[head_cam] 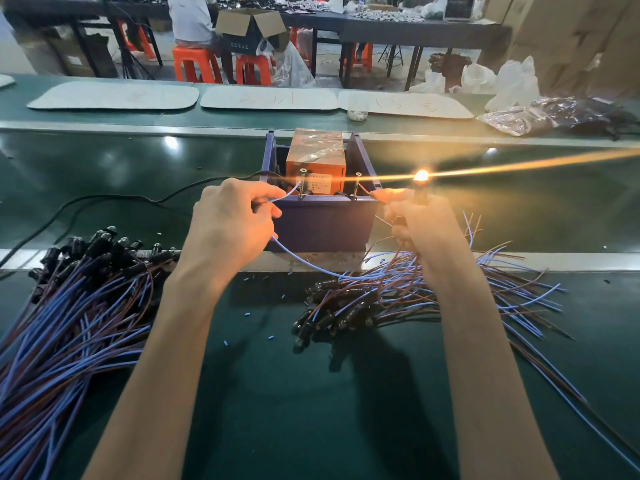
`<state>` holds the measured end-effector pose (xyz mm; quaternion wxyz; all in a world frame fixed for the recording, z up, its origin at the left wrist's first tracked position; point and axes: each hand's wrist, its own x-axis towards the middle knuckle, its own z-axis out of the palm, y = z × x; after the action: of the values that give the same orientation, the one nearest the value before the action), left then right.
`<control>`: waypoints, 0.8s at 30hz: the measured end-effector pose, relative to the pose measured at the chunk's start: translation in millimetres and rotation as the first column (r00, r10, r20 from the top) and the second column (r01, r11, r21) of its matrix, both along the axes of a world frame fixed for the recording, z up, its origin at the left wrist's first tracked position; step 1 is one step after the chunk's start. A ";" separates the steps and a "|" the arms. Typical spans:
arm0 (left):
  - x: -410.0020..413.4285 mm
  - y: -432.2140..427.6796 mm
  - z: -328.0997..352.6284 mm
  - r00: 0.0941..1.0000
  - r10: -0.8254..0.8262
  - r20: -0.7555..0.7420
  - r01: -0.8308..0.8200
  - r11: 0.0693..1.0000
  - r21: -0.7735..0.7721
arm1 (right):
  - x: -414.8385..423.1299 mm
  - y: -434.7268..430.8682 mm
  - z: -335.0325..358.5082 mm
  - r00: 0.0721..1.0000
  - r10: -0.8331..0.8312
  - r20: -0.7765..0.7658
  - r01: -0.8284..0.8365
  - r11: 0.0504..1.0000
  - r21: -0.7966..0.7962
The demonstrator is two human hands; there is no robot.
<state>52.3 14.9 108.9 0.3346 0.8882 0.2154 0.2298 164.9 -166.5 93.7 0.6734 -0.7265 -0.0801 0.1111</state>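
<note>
Two hands hold one lamp's wires to the test box, and the lamp glows

Nearest, both forearms reach out over the dark green bench [277,393], where short bits of blue sleeve lie scattered. One pile of wired lamps [69,306] spreads at the left with its black heads away from the person; a second, looser pile [398,299] lies under the right wrist.

Beyond these, the left hand [232,223] is curled, thumb and forefinger pinching the blue wire [311,268], whose bare end meets the left screw post [302,183]. The wire sags in a loop across to the right hand [419,220], which grips the lit lamp [421,175] upright above its fingers and pinches the brown wire [363,188] against the right screw post [357,185]. The lamp throws an orange streak to the right.

Both posts stand on the front wall of the blue box [322,223], which holds an orange unit [317,161] wrapped in clear film. A black cable [104,199] runs from the box away to the left.

Farther back, white boards [114,95] lie in a row on the belt, with a small cup [357,110] and bagged parts [554,116] to the right. At the far tables, a person sits on an orange stool [194,64] beside an open cardboard box [252,29]
</note>
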 end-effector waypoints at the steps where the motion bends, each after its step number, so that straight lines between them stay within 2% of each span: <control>1: 0.1 0.1 0.1 1.000 0.001 -0.001 -0.001 1.000 -0.001 | 0.0 0.0 -0.2 1.000 -0.003 0.002 0.003 1.000 -0.004; 6: 0.3 -1.1 2.2 1.000 0.003 -0.009 -0.004 1.000 -0.019 | -2.5 0.2 3.2 1.000 -0.024 -0.007 0.024 1.000 0.002; 9: -1.7 -0.6 4.0 0.998 -0.004 -0.056 0.002 0.999 -0.044 | -1.6 -2.5 8.8 0.996 -0.088 0.015 0.089 0.991 -0.099; 12: -3.1 5.5 3.8 0.976 -0.041 -0.215 0.039 0.999 -0.016 | -1.2 -9.7 12.5 0.974 -0.181 0.136 0.213 0.936 -0.282; 15: -5.3 16.5 0.0 0.893 -0.148 -0.426 0.150 0.988 -0.030 | -3.1 -18.6 17.1 0.949 -0.242 0.201 0.296 0.903 -0.311; 18: -9.4 32.0 -6.5 0.765 -0.210 -0.609 0.246 0.969 -0.026 | -3.0 -22.2 22.1 0.954 -0.242 0.179 0.280 0.930 -0.239; 20: -12.6 43.6 -12.4 0.720 -0.194 -0.667 0.238 0.971 -0.026 | -6.0 -24.8 26.8 0.947 -0.268 0.178 0.294 0.945 -0.144; 22: -16.5 57.1 -18.1 0.707 -0.108 -0.699 0.170 0.985 0.019 | -8.5 -28.0 31.0 0.922 -0.307 0.237 0.331 0.941 -0.071; 24: -21.0 71.2 -23.3 0.679 -0.005 -0.734 0.087 0.993 0.074 | -8.9 -30.2 32.8 0.863 -0.336 0.378 0.373 0.927 -0.029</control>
<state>31.3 86.0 85.7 0.1799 0.9271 0.2966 -0.1421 156.0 -196.7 126.5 0.6177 -0.7697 -0.0634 -0.1481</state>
